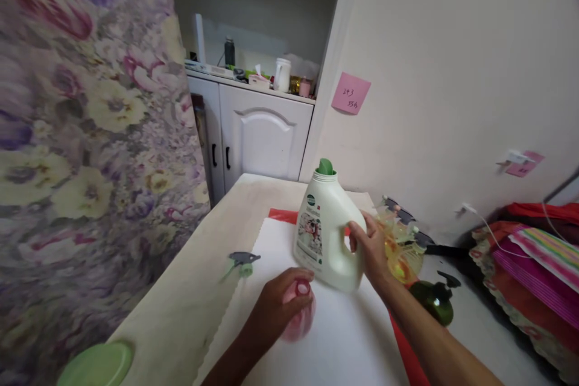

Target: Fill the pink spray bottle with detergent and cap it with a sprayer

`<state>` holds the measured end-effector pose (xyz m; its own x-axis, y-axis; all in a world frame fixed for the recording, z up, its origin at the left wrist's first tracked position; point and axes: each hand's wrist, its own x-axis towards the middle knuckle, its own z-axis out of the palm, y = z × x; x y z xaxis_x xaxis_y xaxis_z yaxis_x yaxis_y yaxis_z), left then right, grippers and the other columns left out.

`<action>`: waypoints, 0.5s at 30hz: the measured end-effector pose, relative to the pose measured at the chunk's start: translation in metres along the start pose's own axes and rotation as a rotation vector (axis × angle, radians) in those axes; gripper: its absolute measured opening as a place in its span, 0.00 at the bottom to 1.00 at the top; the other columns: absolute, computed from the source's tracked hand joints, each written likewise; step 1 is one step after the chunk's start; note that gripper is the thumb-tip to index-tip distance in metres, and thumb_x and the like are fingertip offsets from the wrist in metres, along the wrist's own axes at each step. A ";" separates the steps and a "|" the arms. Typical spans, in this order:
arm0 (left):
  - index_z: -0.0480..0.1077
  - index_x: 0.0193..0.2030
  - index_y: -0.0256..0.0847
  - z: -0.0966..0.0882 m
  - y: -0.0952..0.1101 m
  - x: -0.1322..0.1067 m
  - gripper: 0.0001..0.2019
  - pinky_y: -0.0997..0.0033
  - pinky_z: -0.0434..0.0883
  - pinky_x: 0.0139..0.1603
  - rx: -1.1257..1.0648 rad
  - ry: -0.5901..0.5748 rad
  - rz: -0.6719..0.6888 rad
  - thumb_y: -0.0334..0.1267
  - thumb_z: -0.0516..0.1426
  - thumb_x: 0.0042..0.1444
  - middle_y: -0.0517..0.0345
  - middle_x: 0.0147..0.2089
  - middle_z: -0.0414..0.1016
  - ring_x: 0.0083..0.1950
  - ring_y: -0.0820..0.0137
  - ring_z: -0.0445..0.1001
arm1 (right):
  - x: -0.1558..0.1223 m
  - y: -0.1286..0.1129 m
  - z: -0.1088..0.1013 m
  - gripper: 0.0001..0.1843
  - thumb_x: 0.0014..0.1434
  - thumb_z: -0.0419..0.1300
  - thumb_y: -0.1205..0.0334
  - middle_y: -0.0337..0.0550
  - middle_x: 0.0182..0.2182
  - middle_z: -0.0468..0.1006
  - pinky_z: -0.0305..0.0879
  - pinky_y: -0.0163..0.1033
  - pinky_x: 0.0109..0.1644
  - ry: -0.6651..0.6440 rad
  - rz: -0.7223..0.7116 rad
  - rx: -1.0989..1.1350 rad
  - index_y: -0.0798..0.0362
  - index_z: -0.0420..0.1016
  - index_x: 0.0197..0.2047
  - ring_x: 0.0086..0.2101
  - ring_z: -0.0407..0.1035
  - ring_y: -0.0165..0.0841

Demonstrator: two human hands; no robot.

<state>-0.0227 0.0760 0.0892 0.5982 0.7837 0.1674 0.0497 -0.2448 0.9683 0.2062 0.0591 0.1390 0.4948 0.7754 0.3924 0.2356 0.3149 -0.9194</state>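
My right hand grips the handle of a white jug with a green spout and a printed label, which stands on the white sheet. My left hand is wrapped round a small pink bottle just in front of the jug. A grey and green spray head lies on the sheet's left edge, apart from both hands.
A green lid sits at the table's near left corner. A clear yellowish bag and a dark green pump bottle lie right of the jug. A floral curtain hangs on the left, a white cabinet behind, bright bedding at right.
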 end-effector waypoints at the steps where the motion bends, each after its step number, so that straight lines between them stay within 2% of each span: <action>1: 0.74 0.44 0.44 -0.001 0.000 0.000 0.13 0.67 0.66 0.58 0.000 -0.002 -0.008 0.34 0.59 0.50 0.55 0.50 0.78 0.54 0.64 0.73 | 0.005 0.009 0.011 0.25 0.55 0.63 0.51 0.26 0.18 0.65 0.53 0.31 0.22 0.007 -0.010 0.023 0.52 0.69 0.52 0.17 0.54 0.24; 4: 0.74 0.44 0.44 -0.003 -0.001 0.001 0.14 0.68 0.67 0.58 0.004 -0.012 0.002 0.34 0.60 0.49 0.55 0.50 0.78 0.54 0.64 0.73 | 0.016 0.035 0.036 0.25 0.55 0.62 0.51 0.27 0.19 0.65 0.54 0.31 0.22 0.019 -0.022 0.082 0.52 0.67 0.53 0.18 0.54 0.23; 7: 0.74 0.43 0.45 -0.005 -0.004 0.001 0.14 0.68 0.67 0.57 0.038 -0.022 0.010 0.33 0.60 0.48 0.56 0.49 0.78 0.53 0.64 0.74 | 0.016 0.058 0.047 0.26 0.55 0.62 0.50 0.28 0.21 0.66 0.54 0.31 0.22 0.024 -0.019 0.119 0.52 0.66 0.54 0.18 0.55 0.23; 11: 0.75 0.43 0.47 -0.006 -0.007 0.001 0.14 0.69 0.68 0.57 0.082 -0.011 -0.004 0.35 0.62 0.47 0.58 0.47 0.80 0.52 0.63 0.75 | 0.006 0.077 0.046 0.29 0.55 0.62 0.50 0.28 0.22 0.67 0.57 0.31 0.24 0.012 -0.005 0.123 0.52 0.64 0.57 0.19 0.57 0.25; 15: 0.76 0.43 0.49 -0.006 -0.008 0.001 0.12 0.69 0.69 0.57 0.108 0.033 -0.006 0.41 0.61 0.49 0.58 0.47 0.81 0.53 0.63 0.75 | 0.002 0.075 0.042 0.25 0.57 0.60 0.51 0.28 0.20 0.67 0.61 0.33 0.29 -0.040 -0.004 0.084 0.51 0.66 0.55 0.22 0.60 0.27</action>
<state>-0.0270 0.0823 0.0832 0.5711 0.8033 0.1690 0.1399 -0.2982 0.9442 0.1899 0.1077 0.0695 0.4599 0.7945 0.3965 0.1657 0.3619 -0.9174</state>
